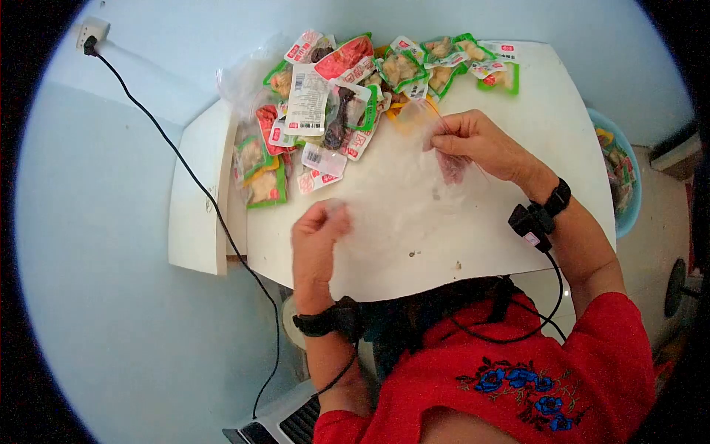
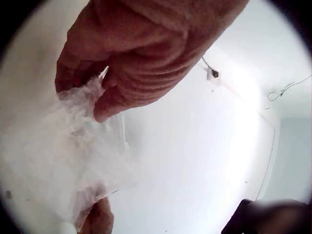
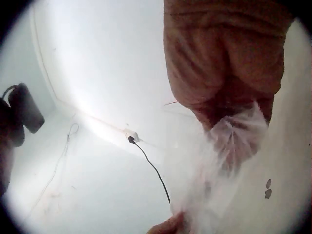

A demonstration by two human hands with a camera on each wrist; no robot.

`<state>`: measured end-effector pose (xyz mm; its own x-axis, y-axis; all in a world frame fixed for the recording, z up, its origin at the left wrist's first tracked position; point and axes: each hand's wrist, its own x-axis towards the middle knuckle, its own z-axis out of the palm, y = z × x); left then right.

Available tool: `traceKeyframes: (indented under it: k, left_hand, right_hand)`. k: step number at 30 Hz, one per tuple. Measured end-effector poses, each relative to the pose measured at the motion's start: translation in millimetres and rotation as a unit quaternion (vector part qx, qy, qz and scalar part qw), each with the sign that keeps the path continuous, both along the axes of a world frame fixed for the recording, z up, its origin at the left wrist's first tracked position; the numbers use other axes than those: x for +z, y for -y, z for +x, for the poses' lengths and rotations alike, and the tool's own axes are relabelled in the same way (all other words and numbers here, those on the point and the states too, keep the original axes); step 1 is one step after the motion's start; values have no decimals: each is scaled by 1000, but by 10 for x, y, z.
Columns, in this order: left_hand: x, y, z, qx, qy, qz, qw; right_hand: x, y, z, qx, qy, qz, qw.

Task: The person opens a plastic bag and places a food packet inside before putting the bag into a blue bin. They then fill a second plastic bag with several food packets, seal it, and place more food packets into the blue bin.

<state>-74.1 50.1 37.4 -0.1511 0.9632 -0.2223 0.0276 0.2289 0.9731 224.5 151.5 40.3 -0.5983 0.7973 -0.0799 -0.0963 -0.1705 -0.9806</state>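
Observation:
A thin, clear plastic bag is stretched between both hands over the white table. My left hand pinches one side of it, low and to the left. Farther up and to the right, my right hand grips the other side between thumb and fingers. Reddish colour shows through the film just below the right hand. In the left wrist view, crumpled film hangs from the left thumb and fingertips. Gathered folds of the film lie at the right fingers in the right wrist view.
Small sealed snack packets lie heaped along the table's back left, with a loose clear bag behind them. A blue basin holding more packets stands right of the table. A black cord runs down from a wall socket.

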Motion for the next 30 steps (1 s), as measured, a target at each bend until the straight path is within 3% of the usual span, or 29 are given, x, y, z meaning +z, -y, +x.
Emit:
traceKeyframes:
  k: [4,8,11,17,20,23,26,29,30]
  left_hand:
    - [162,53,-186,111,92,38,989]
    - [125,59,-204,154,137,51,977]
    - [83,70,-275,135,148,61,978]
    - [-48,63,-267,247,2,169,954]
    - [-113,80,-421,293,-3,158,943]
    - [-165,145,-561,327,-166,193,910]
    - [75,209,-326,299,-406,202,840]
    - [178,242,164,178,-291,196,919]
    - [153,260,372,120,-297,233,918]
  right_hand:
    - [1,68,-90,16,60,-64,996]
    - [-93,90,-156,39,61,-90,993]
    - [-121,81,-151,41,51,-102,993]
    - [-139,99,-201,58,46,-151,986]
    - [-132,139,-236,64,62,-150,985]
    - [-115,160,-253,53,65,-144,986]
    - [-113,196,-292,34,84,-129,988]
    - [-172,208,-316,30,83,-118,989]
    - [-196,207,-322,24,81,-116,990]
